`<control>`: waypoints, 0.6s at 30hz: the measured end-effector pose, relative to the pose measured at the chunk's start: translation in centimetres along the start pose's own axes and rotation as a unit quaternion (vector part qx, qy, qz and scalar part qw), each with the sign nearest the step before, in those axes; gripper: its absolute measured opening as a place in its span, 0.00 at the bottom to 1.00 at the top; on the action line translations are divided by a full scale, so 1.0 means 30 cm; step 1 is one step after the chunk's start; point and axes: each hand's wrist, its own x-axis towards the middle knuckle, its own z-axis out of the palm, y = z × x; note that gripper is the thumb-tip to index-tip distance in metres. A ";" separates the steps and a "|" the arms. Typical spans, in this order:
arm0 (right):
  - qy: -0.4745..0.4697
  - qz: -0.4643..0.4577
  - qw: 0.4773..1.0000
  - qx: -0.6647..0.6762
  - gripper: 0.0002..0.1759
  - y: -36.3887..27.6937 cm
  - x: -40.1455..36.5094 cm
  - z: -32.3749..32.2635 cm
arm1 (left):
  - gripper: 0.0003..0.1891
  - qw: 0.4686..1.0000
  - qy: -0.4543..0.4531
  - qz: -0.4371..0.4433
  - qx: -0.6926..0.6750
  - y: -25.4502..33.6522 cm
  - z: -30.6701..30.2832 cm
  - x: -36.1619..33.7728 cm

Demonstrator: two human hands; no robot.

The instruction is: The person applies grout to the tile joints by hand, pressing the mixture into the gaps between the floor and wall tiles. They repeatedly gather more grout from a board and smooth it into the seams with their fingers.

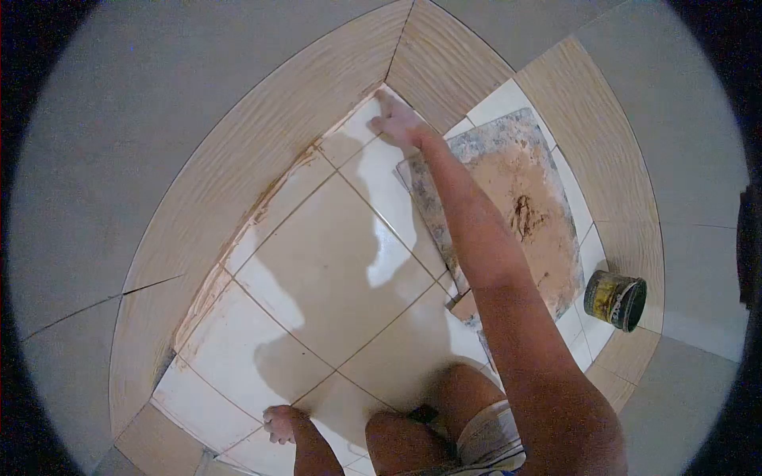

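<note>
My right hand [397,123] reaches to the far inner corner of the white floor tiles [349,278], one finger stretched into the corner and the thumb apart. No tool shows in it. My left hand [279,424] is low over the tiles near the front left, its fingers bent and slightly apart, with nothing visible in them. Reddish-brown grout [266,202] is smeared along the left seam, where the tiles meet the wood-patterned border tiles [190,182]. A stained board [488,151] with a spread of pinkish-brown paste [508,186] lies beside my right forearm, which covers part of it.
A small dirty bucket [615,301] lies tipped on its side to the right of the board. Grey tiles [143,95] surround the border. My bare knees [401,440] are at the bottom, and my shadow falls across the white tiles.
</note>
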 end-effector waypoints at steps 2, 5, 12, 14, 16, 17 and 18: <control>0.037 0.093 0.993 -0.061 0.47 -0.013 0.010 -0.024 | 0.20 1.000 0.011 -0.022 -0.010 0.008 0.006 -0.006; 0.016 0.134 0.988 -0.080 0.40 -0.059 0.087 -0.010 | 0.20 0.999 -0.005 -0.033 -0.009 0.023 -0.064 -0.047; -0.189 0.007 0.977 -0.101 0.36 -0.277 -0.021 0.193 | 0.25 0.981 -0.069 -0.114 -0.142 0.032 -0.141 -0.075; -0.112 -0.023 0.985 -0.125 0.50 -0.355 -0.072 0.327 | 0.23 0.985 -0.060 -0.107 -0.123 0.033 -0.133 -0.072; -0.159 0.028 0.983 -0.082 0.52 -0.374 -0.071 0.458 | 0.20 0.988 -0.047 -0.101 -0.102 0.027 -0.110 -0.060; -0.205 0.077 0.975 -0.041 0.53 -0.390 -0.079 0.489 | 0.19 0.990 -0.041 -0.099 -0.094 0.030 -0.091 -0.052; -0.191 0.074 0.978 -0.027 0.52 -0.414 -0.130 0.445 | 0.19 0.990 -0.040 -0.101 -0.095 0.022 -0.097 -0.046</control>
